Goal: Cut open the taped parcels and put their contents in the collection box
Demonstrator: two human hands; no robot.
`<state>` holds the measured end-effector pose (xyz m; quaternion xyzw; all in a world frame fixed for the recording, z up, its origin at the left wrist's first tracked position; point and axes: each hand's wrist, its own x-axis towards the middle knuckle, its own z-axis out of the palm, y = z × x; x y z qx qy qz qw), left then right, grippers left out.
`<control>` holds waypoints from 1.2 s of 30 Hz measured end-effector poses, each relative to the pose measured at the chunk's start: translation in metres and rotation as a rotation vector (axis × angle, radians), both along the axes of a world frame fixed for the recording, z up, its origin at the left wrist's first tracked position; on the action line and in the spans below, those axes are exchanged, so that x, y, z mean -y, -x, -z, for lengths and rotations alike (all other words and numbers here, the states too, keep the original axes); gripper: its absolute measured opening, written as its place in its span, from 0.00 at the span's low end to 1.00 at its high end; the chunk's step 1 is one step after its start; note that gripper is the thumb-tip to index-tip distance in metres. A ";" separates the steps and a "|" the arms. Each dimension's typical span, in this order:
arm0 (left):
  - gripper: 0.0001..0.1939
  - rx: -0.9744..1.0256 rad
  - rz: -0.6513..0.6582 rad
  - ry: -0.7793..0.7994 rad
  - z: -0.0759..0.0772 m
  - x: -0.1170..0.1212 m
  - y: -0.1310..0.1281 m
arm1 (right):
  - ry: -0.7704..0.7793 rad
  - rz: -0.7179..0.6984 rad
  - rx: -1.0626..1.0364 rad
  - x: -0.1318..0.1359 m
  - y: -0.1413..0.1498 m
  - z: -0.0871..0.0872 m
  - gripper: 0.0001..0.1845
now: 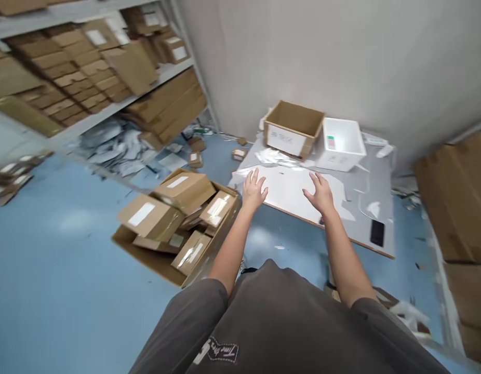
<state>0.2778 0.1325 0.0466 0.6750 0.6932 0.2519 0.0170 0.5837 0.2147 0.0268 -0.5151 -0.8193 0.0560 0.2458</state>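
Paper [284, 188] below my left hand [254, 194] and right hand [322, 196]; fingers [255, 175] spread, holding nothing; best go in level, clear of phone [377, 232].

We enter this as a storeroom: shelving rack [123, 102] stacked with cartons [79, 72], large carton [210, 258] of taped, labelled boxes [191, 253], open box [286, 139] and white bin [337, 160] near the table's [383, 182] back edge.

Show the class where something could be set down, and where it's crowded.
Free: the white sheet between the left hand and right hand; a narrow patch of grey tabletop between that sheet and the phone; the blue floor left of the packed carton. Crowded: the tabletop's far side, with its cardboard box and white box, and the carton.
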 end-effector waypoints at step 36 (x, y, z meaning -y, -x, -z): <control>0.53 0.571 -1.063 0.359 0.222 0.287 0.453 | 0.369 -0.926 0.540 0.154 0.704 0.200 0.48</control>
